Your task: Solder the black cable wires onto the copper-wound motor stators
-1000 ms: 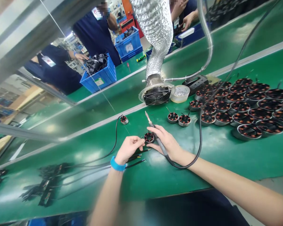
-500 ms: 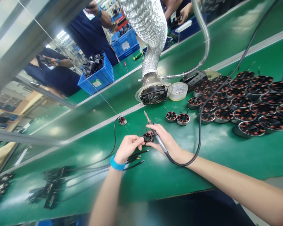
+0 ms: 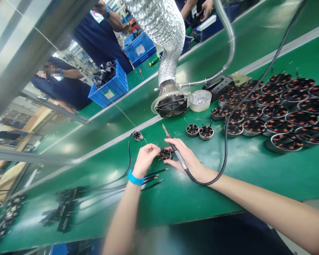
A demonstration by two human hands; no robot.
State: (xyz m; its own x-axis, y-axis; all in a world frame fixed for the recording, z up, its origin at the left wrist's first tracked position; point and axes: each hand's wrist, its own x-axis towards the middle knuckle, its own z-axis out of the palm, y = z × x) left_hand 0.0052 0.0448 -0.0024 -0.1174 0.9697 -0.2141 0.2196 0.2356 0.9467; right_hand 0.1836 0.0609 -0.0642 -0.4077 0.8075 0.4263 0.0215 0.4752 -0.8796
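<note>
A small round motor stator [image 3: 165, 154] with copper windings lies on the green bench between my hands. My left hand [image 3: 146, 159], a blue band on its wrist, is curled with fingertips pinched at the stator's left edge. My right hand [image 3: 184, 159] touches the stator's right side and grips a soldering iron [image 3: 175, 148] between its fingers, tip pointing up and away. The iron's black cable [image 3: 225, 141] loops off to the right. Several black wires [image 3: 154, 179] lie just below my left hand.
A fume fan [image 3: 171, 104] on a silver duct stands beyond my hands, with a white dish [image 3: 200, 100] beside it. Two stators [image 3: 199, 131] lie near; several more [image 3: 276, 113] crowd the right. Another stator [image 3: 138, 136] lies left. Blue bins [image 3: 110, 83] and co-workers are across the belt.
My left hand has curled tighter and risen slightly at the stator's edge. The view has shifted a little; my right hand and the iron stay put.
</note>
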